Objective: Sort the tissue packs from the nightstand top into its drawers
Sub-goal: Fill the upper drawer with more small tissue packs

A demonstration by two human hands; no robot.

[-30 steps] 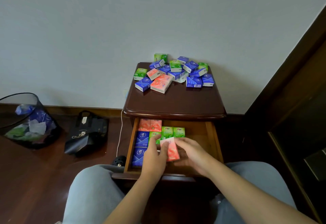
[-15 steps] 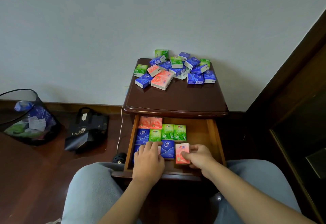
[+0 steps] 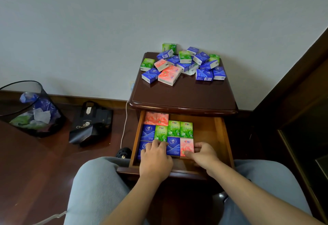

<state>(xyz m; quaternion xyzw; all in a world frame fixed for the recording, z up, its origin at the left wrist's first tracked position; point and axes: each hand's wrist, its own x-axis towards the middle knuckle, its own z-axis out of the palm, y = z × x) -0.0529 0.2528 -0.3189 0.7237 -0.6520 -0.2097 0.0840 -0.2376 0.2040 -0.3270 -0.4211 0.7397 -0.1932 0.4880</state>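
Pink tissue pack now lies flat in the open drawer, front row, against a blue pack; our right hand pinches it, left hand rests curled on neighbouring packs.

A heap of tissue packs lies at the back of the nightstand top, against the wall. Below it the open drawer holds packs in rows on its left side. A bin and a bag stand on the floor to my left.
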